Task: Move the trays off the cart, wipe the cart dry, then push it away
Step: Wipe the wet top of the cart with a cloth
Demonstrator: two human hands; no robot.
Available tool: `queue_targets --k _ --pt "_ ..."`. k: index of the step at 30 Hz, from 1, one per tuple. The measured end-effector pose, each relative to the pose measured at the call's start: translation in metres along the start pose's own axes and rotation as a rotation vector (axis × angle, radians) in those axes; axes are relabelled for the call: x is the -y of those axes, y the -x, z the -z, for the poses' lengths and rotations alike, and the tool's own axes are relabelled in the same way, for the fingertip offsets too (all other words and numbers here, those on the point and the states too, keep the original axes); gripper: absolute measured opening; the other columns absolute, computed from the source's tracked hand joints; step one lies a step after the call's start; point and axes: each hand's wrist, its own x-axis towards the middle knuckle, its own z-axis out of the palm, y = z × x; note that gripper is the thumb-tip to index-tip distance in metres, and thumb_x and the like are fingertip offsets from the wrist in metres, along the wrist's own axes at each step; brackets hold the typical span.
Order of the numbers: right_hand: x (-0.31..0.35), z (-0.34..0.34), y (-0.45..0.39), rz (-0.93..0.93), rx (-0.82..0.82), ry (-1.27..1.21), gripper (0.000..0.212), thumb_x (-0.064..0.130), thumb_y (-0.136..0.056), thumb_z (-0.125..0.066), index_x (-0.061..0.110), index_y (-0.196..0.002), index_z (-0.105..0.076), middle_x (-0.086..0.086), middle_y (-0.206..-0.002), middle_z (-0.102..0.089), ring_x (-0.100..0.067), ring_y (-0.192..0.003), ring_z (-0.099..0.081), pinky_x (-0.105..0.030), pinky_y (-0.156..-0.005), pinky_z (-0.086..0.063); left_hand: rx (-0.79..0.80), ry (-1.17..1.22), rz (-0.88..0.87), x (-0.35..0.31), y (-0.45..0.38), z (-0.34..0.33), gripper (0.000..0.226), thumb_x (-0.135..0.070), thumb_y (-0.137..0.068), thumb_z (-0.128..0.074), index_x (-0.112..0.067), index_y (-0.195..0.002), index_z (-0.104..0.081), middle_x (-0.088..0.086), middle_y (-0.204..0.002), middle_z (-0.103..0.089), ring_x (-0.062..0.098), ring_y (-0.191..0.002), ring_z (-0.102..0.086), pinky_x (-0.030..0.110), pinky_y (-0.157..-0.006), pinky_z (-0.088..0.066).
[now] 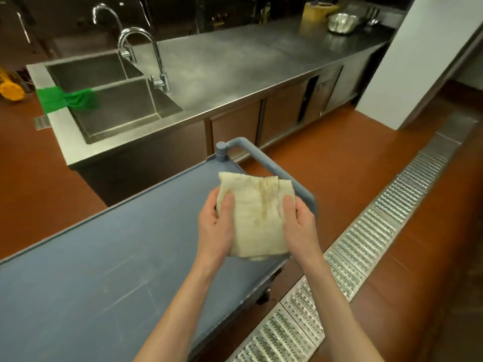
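A blue-grey cart (99, 259) fills the lower left, its flat top scuffed with pale scratches. Its curved handle (264, 159) rises at the far right end. Above that end I hold a folded cream cloth (257, 218) with a brown stain down its middle. My left hand (215, 226) grips the cloth's left edge, thumb on top. My right hand (299, 226) grips its right edge the same way. No tray is in view on the cart.
A steel counter (235, 69) with a double sink (115, 108) and a tap (151, 56) stands beyond the cart. A green cloth (68, 99) hangs over the sink rim. A metal floor grate (366, 244) runs along the right on the red floor.
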Motion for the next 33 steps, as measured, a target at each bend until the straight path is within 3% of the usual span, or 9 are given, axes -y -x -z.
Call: queue_targets --k 3,7,10,13,15,17,22,29,33 --pt "-0.006 0.045 -0.010 0.017 -0.111 0.013 0.042 0.045 -0.109 -0.043 0.017 -0.082 -0.054 0.015 -0.068 -0.048 -0.006 -0.062 -0.043 -0.030 -0.061 -0.036 0.063 0.002 -0.013 -0.003 0.002 -0.047 0.022 -0.027 -0.110 -0.050 -0.026 -0.124 -0.068 -0.013 -0.107 -0.074 0.004 -0.097 -0.069 0.018 -0.076 -0.054" --pt "-0.013 0.097 -0.018 0.005 -0.195 -0.040 0.048 0.057 -0.104 -0.047 0.013 -0.089 -0.058 0.000 -0.075 -0.052 -0.015 -0.067 -0.047 -0.039 -0.063 -0.037 0.135 0.012 -0.018 -0.007 0.007 -0.106 0.021 -0.028 -0.110 -0.051 -0.030 -0.122 -0.069 -0.010 -0.109 -0.074 0.012 -0.101 -0.069 0.031 -0.081 -0.058" --pt "-0.015 0.131 -0.024 -0.039 -0.235 -0.075 0.030 0.055 -0.094 -0.067 0.025 -0.098 -0.068 0.001 -0.088 -0.072 -0.019 -0.077 -0.069 -0.040 -0.065 -0.054 0.204 0.023 -0.021 -0.010 0.003 -0.145 0.019 -0.028 -0.110 -0.053 -0.029 -0.119 -0.069 -0.009 -0.107 -0.074 0.010 -0.098 -0.068 0.033 -0.083 -0.058" --pt "-0.022 0.163 -0.036 -0.049 -0.300 -0.080 0.019 0.043 -0.094 -0.074 0.026 -0.102 -0.070 -0.001 -0.097 -0.076 -0.026 -0.088 -0.073 -0.047 -0.071 -0.059 0.281 0.026 -0.009 -0.009 -0.005 -0.186 0.019 -0.028 -0.109 -0.055 -0.029 -0.119 -0.070 -0.007 -0.105 -0.073 0.010 -0.095 -0.067 0.030 -0.080 -0.057" --pt "-0.026 0.182 -0.046 -0.043 -0.357 -0.078 0.018 0.037 -0.098 -0.070 0.019 -0.101 -0.070 -0.012 -0.096 -0.073 -0.029 -0.079 -0.069 -0.042 -0.065 -0.054 0.328 0.030 0.002 -0.006 -0.012 -0.212 0.019 -0.030 -0.108 -0.055 -0.030 -0.120 -0.070 -0.008 -0.102 -0.073 0.010 -0.092 -0.066 0.027 -0.075 -0.055" --pt "-0.032 0.202 -0.058 -0.060 -0.414 -0.092 0.017 0.032 -0.101 -0.066 0.015 -0.102 -0.070 -0.016 -0.096 -0.072 -0.017 -0.074 -0.065 -0.036 -0.064 -0.050 0.383 0.035 0.019 -0.003 -0.019 -0.242 0.020 -0.032 -0.107 -0.056 -0.030 -0.122 -0.069 -0.009 -0.102 -0.073 0.009 -0.092 -0.067 0.028 -0.075 -0.054" --pt "-0.040 0.252 -0.089 -0.107 -0.563 -0.144 0.014 0.019 -0.104 -0.062 0.007 -0.103 -0.070 0.006 -0.079 -0.070 0.006 -0.063 -0.062 -0.011 -0.056 -0.046 0.518 0.035 -0.002 -0.001 -0.043 -0.317 0.020 -0.029 -0.108 -0.057 -0.029 -0.123 -0.070 -0.010 -0.104 -0.074 0.006 -0.091 -0.067 0.028 -0.076 -0.054" --pt "-0.055 0.324 -0.130 -0.146 -0.758 -0.187 0.020 0.018 -0.102 -0.064 -0.001 -0.105 -0.069 -0.018 -0.093 -0.073 -0.010 -0.078 -0.062 -0.023 -0.063 -0.049 0.703 0.047 0.008 -0.004 -0.063 -0.419 0.020 -0.024 -0.108 -0.056 -0.025 -0.121 -0.071 -0.010 -0.102 -0.076 0.000 -0.089 -0.067 0.017 -0.072 -0.051" --pt "-0.064 0.371 -0.151 -0.139 -0.821 -0.169 0.016 0.015 -0.102 -0.063 0.000 -0.100 -0.068 -0.009 -0.085 -0.069 -0.006 -0.073 -0.059 -0.017 -0.061 -0.047 0.753 0.053 0.018 -0.002 -0.065 -0.476 0.020 -0.022 -0.108 -0.056 -0.027 -0.118 -0.072 -0.008 -0.102 -0.076 0.004 -0.088 -0.066 0.021 -0.072 -0.054"
